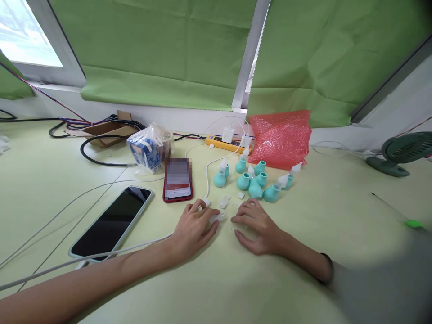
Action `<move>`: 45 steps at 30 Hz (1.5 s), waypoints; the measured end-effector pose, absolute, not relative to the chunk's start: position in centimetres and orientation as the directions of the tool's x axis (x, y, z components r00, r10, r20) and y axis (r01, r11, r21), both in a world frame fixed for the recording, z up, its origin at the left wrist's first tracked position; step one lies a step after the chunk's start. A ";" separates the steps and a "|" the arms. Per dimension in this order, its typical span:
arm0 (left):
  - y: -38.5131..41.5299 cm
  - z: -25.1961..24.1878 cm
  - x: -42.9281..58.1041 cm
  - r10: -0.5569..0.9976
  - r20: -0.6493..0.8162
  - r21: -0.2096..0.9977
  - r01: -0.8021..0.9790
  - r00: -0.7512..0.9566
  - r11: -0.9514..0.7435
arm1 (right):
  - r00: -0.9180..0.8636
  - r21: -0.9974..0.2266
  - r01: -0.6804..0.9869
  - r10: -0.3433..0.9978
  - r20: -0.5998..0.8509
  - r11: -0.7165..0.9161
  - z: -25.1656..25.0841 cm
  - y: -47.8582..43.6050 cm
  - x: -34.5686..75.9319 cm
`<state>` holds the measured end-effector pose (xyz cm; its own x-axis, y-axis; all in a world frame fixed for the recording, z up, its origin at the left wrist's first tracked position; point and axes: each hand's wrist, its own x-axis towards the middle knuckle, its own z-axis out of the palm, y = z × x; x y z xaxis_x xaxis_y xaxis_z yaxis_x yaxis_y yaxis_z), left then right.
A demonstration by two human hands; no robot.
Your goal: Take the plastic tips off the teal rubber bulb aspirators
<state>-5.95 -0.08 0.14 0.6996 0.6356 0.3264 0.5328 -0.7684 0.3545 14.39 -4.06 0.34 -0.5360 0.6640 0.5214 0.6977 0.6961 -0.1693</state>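
My left hand (195, 226) rests on the table with a small translucent plastic piece (218, 218) between its thumb and forefinger. To its right, my right hand (258, 227) lies low over the tabletop, thumb and fingers apart. Tiny clear bits show beside its fingertips, too small to name. Just beyond the hands lie a loose translucent piece (224, 201) and a small white piece (240, 195). Farther back stand several turquoise squeeze bulbs (255, 188). Some carry a translucent nozzle tip (282, 181); others show an open neck.
A large phone (113, 220) and a red-cased phone (177, 180) lie on the left, with a white cable (207, 175) alongside. Behind are a plastic-wrapped bundle (148, 148), a yellow power strip (224, 144) and a red bubble-wrap bag (280, 141). A green fan (401, 150) stands far right.
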 end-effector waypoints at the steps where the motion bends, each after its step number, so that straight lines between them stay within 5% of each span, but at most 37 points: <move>1: -0.1 0.1 -5.9 0.637 0.317 0.350 0.537 0.703 -0.767 | -0.570 -0.165 0.689 0.669 0.477 0.705 0.5 -4.2 14.3; 7: 0.1 0.2 -5.9 0.678 0.303 0.373 0.571 0.670 -0.731 | -0.562 -0.160 0.712 0.691 0.455 0.684 -0.2 -3.8 14.1; 12: 0.2 0.2 -5.9 0.631 0.291 0.407 0.504 0.719 -0.762 | -0.392 -0.322 0.671 0.688 0.611 0.668 -0.8 -3.7 13.8; 23: 0.3 -0.1 -6.1 0.556 0.362 0.489 0.355 0.748 -0.797 | -0.241 -0.583 0.453 0.723 0.648 0.674 -0.6 -3.8 12.4; 45: 0.3 -0.3 -6.0 0.516 0.394 0.500 0.294 0.760 -0.815 | -0.342 -0.401 0.566 0.647 0.681 0.720 -0.8 -3.9 12.4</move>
<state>-6.03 0.28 -0.29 0.7602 0.5164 0.3943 0.2938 -0.8145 0.5003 12.36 -3.95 -0.83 -0.3418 0.6474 0.6812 0.5662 0.7204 -0.4005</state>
